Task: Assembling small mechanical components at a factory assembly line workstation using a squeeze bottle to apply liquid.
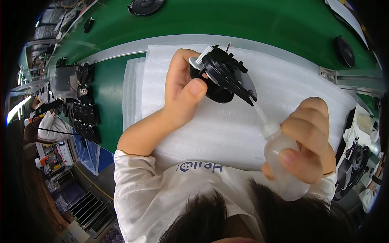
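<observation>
In my left hand (pixel 184 91) I hold a black plastic mechanical assembly (pixel 225 71), tilted above the white foam sheet. A white toothed gear (pixel 197 63) with a ribbed white shaft shows at its left side, and a thin metal pin sticks up from its top. My right hand (pixel 310 139) is wrapped around a translucent squeeze bottle (pixel 281 158) with a narrow nozzle (pixel 260 111). The nozzle tip is at the lower right edge of the assembly; whether it touches cannot be made out. My left fingers are partly hidden behind the assembly.
White foam sheeting (pixel 174 139) covers the bench under my hands. Beyond a metal rail (pixel 227 38) runs a green conveyor belt (pixel 243 20) carrying round black parts (pixel 344 51). Rows of black parts (pixel 86 121) stand at the left, and more black assemblies (pixel 356 162) lie at the right.
</observation>
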